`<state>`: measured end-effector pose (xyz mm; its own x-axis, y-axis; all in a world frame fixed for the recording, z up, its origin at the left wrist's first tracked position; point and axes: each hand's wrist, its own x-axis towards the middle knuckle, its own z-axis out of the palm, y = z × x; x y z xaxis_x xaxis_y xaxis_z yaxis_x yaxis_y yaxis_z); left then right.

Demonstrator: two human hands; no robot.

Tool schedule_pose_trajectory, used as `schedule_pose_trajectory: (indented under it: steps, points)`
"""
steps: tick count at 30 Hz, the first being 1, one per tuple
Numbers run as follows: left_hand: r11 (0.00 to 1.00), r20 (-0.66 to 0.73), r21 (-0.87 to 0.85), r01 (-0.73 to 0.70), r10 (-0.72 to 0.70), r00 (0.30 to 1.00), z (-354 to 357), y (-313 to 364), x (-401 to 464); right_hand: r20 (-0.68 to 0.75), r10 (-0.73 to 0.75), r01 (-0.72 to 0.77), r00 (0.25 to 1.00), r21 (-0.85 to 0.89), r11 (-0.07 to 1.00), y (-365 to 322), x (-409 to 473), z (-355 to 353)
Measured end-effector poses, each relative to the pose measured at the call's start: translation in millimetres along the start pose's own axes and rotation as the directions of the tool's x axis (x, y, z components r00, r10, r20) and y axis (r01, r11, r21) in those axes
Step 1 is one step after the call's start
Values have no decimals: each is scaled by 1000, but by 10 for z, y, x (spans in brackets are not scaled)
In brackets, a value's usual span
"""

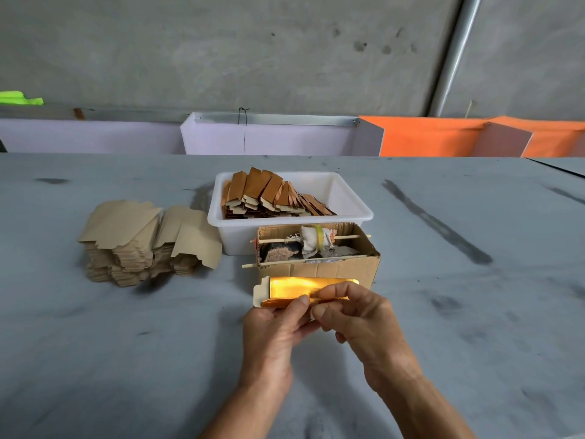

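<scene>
A flat gold-foil card blank [297,288] with a white tabbed end is held just above the grey table, in front of a small cardboard box. My left hand [278,327] pinches its near edge with thumb on top. My right hand [357,315] pinches the same edge farther right, fingers curled over the card. The right part of the blank is hidden behind my right hand.
A small cardboard box [316,251] holding rags, tape and two wooden sticks stands right behind the blank. A white plastic tub [294,223] of folded copper-coloured pieces sits behind it. A pile of flat kraft blanks [142,242] lies to the left on the grey table [95,343].
</scene>
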<state>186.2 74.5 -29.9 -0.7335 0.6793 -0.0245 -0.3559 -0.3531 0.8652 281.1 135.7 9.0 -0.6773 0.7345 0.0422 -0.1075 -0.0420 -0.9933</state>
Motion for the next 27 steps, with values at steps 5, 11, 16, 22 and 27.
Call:
schedule_pose_trajectory:
  steps: [5, 11, 16, 22, 27]
  points:
    - [1000, -10, 5, 13, -13, 1000, -32, 2, -5, 11, 20, -19, 1000, -68, 998, -1, 12, -34]
    - [1000, 6, 1, 15, -15, 1000, -43, 2, -14, 34, 40, -36, 999, -112, 993, -20, 31, -46]
    - [1000, -12, 2, 21, -21, 1000, -47, -5, -5, 29, 58, -53, 998, -146, 988, -24, 30, -55]
    - [999, -12, 2, 35, -35, 999, -53, -6, -1, 20, 89, -84, 996, -183, 979, -23, 43, -56]
    - [999, -13, 1, 37, -37, 999, -58, 15, -10, 33, 110, -101, 993, -203, 974, -30, 61, -56]
